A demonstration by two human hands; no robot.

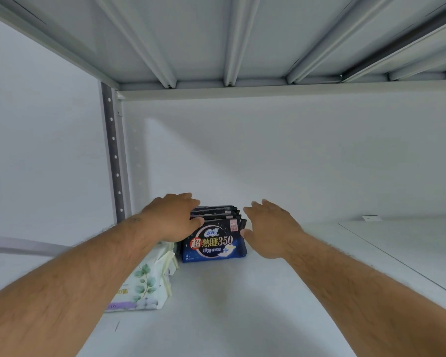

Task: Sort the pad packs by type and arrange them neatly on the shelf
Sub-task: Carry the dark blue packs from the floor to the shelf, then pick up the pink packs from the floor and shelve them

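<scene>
- Two bare forearms come in from the bottom corners, nearest the camera, and reach forward over the white shelf.
- The left hand lies with its palm down on the left side of a row of dark blue packs; its fingers are loosely spread and touch the tops of the packs, closed around nothing.
- The right hand is flat and open just to the right of that row, fingers together and pointing to the back wall; the thumb touches the upper right corner of the front pack.
- The dark blue packs stand upright one behind another between the two hands, the front one facing the camera with "350" printed on it.
- Under the left wrist and forearm, touching the left side of the blue row, stand pale green packs with a leaf print, partly hidden by the arm.
- To the left of the left hand rises a grey shelf post with holes.
</scene>
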